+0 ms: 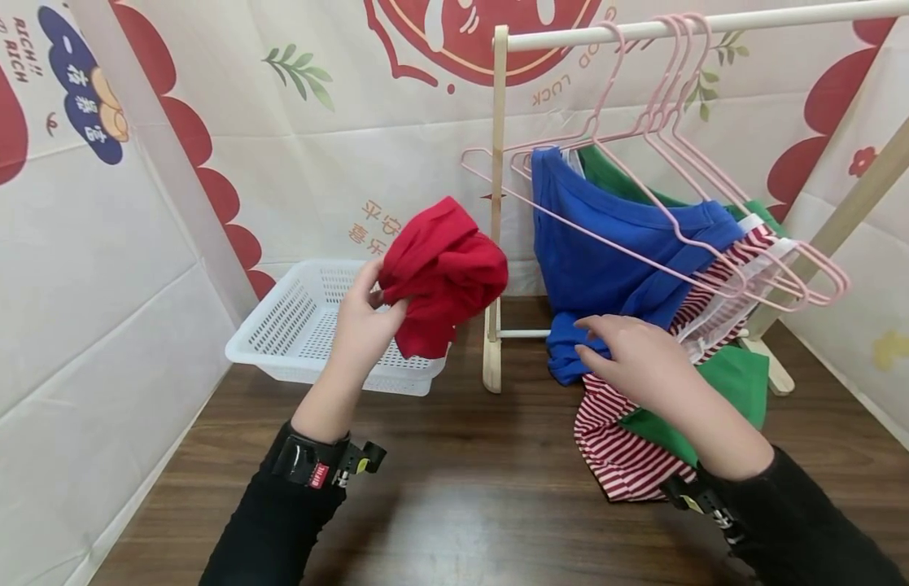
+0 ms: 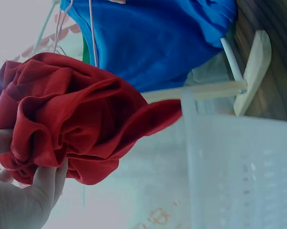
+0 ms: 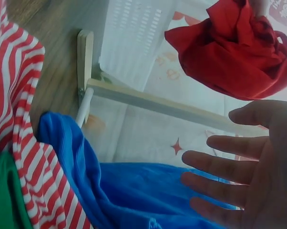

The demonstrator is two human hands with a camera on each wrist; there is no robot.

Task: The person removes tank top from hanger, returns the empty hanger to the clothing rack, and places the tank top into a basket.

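Observation:
A bunched red garment is gripped by my left hand above the right side of a white plastic basket. Folds of it fill much of the left wrist view, thumb and fingers pinching its edge. My right hand holds nothing; its fingers are spread in the right wrist view. It hovers in front of a blue garment that hangs from a pink hanger. Whether it touches the cloth I cannot tell. Red-and-white striped cloth and green cloth hang below and behind.
A clothes rack with a white rail and wooden posts stands at the back right, several pink hangers on it. Its wooden foot is close to the basket. Printed white cloth walls off the dark wooden table.

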